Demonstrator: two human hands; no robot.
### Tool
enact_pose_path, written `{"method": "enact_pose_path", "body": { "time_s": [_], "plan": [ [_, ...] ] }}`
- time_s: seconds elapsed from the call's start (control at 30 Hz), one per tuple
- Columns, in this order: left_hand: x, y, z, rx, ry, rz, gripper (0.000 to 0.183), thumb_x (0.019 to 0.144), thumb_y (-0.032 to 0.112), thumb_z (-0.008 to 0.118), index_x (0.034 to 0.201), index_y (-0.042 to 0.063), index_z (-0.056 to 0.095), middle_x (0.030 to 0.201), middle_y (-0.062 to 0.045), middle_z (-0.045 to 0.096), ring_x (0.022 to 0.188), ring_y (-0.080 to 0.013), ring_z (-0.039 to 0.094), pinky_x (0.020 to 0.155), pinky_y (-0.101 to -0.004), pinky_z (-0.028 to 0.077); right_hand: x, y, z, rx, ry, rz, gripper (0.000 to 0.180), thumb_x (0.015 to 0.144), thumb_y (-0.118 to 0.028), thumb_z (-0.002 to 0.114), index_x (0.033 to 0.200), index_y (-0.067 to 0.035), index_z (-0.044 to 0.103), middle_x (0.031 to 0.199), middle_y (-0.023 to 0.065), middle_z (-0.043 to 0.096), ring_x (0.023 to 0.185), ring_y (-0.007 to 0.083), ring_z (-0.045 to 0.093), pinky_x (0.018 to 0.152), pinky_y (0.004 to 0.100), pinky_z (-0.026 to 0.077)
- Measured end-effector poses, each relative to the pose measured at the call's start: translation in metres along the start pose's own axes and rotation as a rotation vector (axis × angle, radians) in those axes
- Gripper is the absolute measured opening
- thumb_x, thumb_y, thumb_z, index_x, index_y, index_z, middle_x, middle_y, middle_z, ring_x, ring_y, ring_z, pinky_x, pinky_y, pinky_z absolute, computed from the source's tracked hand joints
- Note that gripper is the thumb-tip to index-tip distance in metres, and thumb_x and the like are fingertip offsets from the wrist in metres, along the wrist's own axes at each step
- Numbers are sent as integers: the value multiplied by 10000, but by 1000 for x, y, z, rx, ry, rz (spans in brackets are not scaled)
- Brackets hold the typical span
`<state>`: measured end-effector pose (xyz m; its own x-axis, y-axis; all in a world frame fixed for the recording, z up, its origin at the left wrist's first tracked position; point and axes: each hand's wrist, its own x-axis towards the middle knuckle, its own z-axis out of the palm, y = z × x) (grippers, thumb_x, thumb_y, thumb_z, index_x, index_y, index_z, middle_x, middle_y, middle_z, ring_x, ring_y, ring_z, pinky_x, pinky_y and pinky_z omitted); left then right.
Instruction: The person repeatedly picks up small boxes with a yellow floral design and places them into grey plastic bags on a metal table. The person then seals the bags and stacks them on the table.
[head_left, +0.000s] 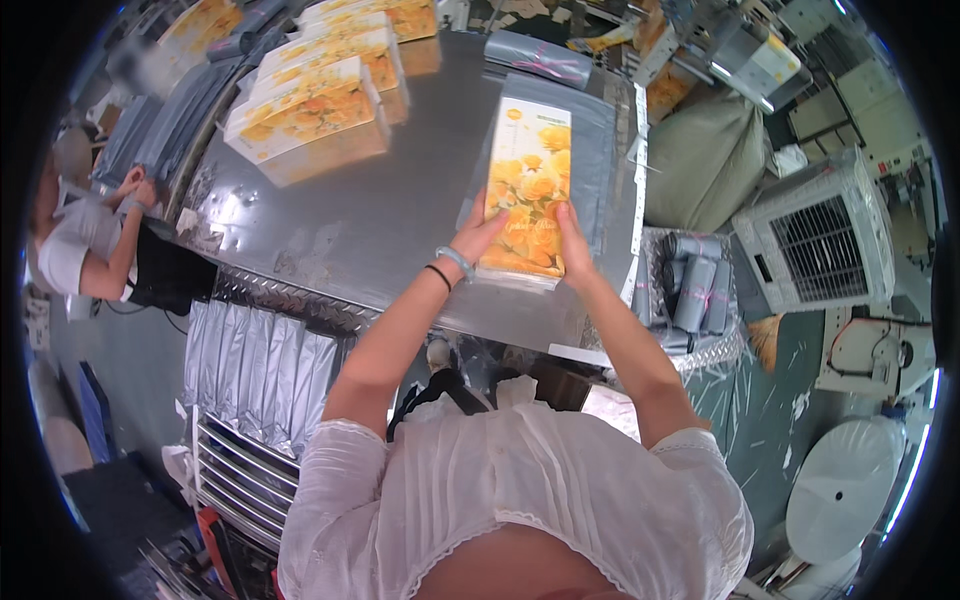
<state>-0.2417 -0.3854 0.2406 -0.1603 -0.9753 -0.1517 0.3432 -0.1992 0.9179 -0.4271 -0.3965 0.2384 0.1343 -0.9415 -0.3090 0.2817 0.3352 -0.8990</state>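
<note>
Between my two hands I hold a long stack of printed packaging (527, 195) with yellow roses on a white ground. My left hand (480, 234) grips its left side, thumb on the top face. Against the right side presses my right hand (574, 241), its thumb near the upper edge. The near end of the stack shows clear, layered edges. Beneath and beyond it lies a flat pile of grey plastic bags (592, 157) on the metal table (345, 225). A rolled grey bundle tied with pink string (538, 58) rests at the far end of that pile.
Several fanned rose-printed stacks (307, 112) stand at the table's far left. A co-worker (97, 240) is at the left beside more grey bags (161, 112). Silver bags (255, 367) hang over a metal rack (244, 480). Rolled grey bundles (697, 289) and an air cooler (817, 232) stand right.
</note>
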Motion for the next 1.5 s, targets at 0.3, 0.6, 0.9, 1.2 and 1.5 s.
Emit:
{"method": "enact_pose_path", "body": {
  "time_s": [0.3,0.6,0.9,1.2,1.5],
  "plan": [
    [-21,11,-70,755,52,301,434,843,176,608,1220,3,479,1319,-178,439,1248,-268,429,1020,-343,369,-60,-20,-49,-910,-4,-327,272,883,-171,556,1057,37,582,1102,169,592,910,255,631,793,325,507],
    [69,25,-21,1580,-290,565,154,763,98,601,876,58,505,928,-86,535,874,-324,544,744,-425,469,43,-39,-68,-953,24,-284,166,775,-48,611,935,-36,652,963,119,641,782,336,617,687,375,501],
    [1,-15,-41,1257,219,875,149,807,75,594,935,62,520,1036,-104,574,783,-313,607,626,-411,491,-17,-1,-28,-1106,335,-713,106,825,-89,586,926,-59,596,1003,106,617,776,349,627,645,410,516],
    [-2,22,-30,1309,121,1034,117,772,77,585,887,58,597,986,-91,614,783,-279,613,653,-358,506,2,-9,-45,-1182,292,-785,211,772,-147,597,959,-48,606,832,137,587,756,361,595,653,438,492],
    [-34,20,-42,1773,-424,70,131,778,144,560,729,62,649,758,-167,643,705,-367,623,618,-461,503,-50,-26,-66,-1463,-439,-184,125,752,-183,594,754,-65,633,937,152,632,823,376,608,716,446,513]
  ]
}}
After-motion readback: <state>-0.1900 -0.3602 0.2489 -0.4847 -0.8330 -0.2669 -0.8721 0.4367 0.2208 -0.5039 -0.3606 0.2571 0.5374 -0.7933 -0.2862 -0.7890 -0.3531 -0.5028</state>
